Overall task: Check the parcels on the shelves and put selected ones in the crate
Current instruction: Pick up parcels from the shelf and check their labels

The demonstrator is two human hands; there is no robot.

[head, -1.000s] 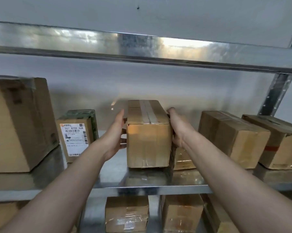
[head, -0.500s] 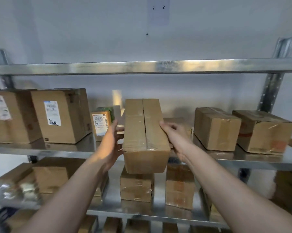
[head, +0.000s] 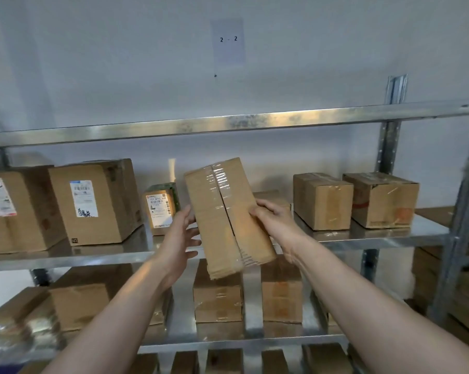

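Steel shelf point(head: 93, 256) behind it, the long taped parcel point(head: 222, 211), lifted clear a moment ago, is tilting in mid-air for checking; fingers of the right hand point(head: 271, 220) are grasping it, the left hand point(head: 179, 238) steadying with released fingers.

leftmost box point(head: 17, 225) cut by edge, label point(head: 83, 198) print unreadable

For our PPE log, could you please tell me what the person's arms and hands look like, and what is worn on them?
The left hand and right hand are bare: no gloves, no rings visible. The left forearm and right forearm are uncovered down to the frame's edge, with no sleeve, watch or wristband in view.
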